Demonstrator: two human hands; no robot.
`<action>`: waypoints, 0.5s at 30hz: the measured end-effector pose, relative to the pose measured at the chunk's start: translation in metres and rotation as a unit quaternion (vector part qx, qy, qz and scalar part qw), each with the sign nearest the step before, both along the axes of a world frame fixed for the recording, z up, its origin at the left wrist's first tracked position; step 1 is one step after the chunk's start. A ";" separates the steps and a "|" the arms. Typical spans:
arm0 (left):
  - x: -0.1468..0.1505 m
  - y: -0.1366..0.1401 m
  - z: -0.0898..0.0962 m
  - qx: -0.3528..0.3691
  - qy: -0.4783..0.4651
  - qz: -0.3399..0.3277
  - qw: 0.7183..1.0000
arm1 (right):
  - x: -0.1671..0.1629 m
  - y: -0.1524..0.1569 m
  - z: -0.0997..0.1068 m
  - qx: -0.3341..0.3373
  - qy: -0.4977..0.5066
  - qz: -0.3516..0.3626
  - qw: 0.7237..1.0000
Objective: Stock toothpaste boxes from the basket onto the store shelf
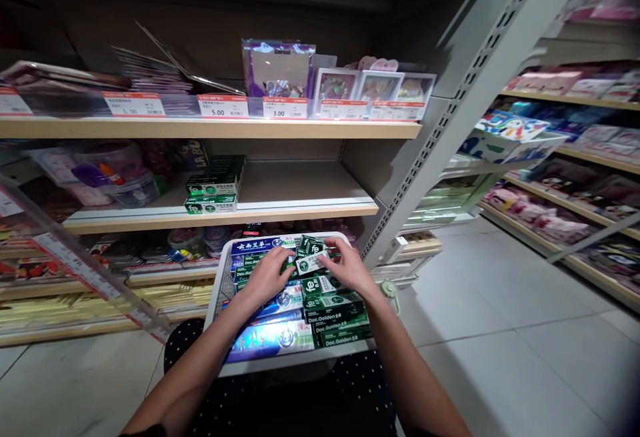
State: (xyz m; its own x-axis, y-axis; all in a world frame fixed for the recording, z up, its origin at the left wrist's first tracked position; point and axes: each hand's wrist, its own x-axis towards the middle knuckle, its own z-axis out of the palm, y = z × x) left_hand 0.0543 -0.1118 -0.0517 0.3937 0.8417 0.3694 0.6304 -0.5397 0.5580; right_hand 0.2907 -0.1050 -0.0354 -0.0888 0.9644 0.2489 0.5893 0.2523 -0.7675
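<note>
A white basket (219, 290) sits on my lap, packed with toothpaste boxes. Over its far part, a small green-and-white toothpaste box (310, 263) lies between my hands, slightly tilted. My left hand (270, 275) pinches at its left end, thumb and forefinger curled round the edge. At the other end, the thumb and fingers of my right hand (349, 267) close on the box. Green Doc.Golden boxes (337, 323) are stacked in the basket's right side, while larger blue boxes (273, 340) fill the near left.
Ahead, a lower shelf (300, 187) holds a small stack of green toothpaste boxes (213, 190) beside clear plastic tubs (117, 170). Above it, a shelf with price tags (285, 109) carries boxed trinkets. A grey slotted upright (435, 130) stands right, next to a tiled aisle (480, 290).
</note>
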 end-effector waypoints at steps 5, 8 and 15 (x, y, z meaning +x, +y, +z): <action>0.004 0.003 -0.030 -0.008 -0.004 -0.029 1.000 | -0.005 -0.010 -0.006 -0.036 -0.018 -0.004 0.999; -0.001 0.003 -0.040 -0.019 0.003 -0.036 0.999 | -0.005 -0.011 -0.007 -0.044 -0.004 -0.004 0.999; 0.001 -0.003 -0.028 -0.048 -0.044 -0.013 0.998 | 0.003 -0.010 -0.014 -0.047 0.113 -0.020 0.992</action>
State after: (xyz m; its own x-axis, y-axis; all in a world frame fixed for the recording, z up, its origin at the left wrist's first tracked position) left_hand 0.0556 -0.1149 -0.0793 0.3853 0.8650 0.3215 0.5639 -0.4965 0.6599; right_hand 0.2941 -0.1147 -0.0492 -0.0023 0.9861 0.1659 0.4084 0.1524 -0.9000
